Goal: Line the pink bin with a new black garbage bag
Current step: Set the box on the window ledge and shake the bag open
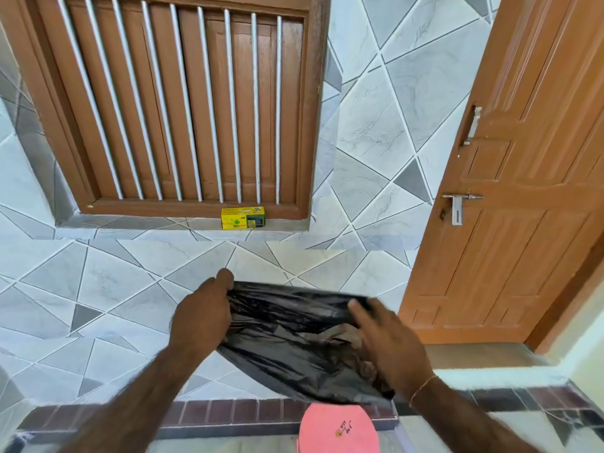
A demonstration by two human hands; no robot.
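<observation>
Black garbage bag [294, 338] hangs stretched crosswise between the left hand [201, 317] and right hand [389, 341], both pinching its upper edge with curled fingers, directly above the pink bin [338, 429], so I judge the mouth is being opened; next, lower it into the bin.

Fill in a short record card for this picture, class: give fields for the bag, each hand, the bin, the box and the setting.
bag: black garbage bag, held in the air above the bin, being spread out
left hand: grips the bag's left edge
right hand: holds the bag's right side
bin: pink bin, below the bag, not yet lined
box: yellow box on the window ledge
setting: tiled wall, barred wooden window, wooden door on the right
</observation>
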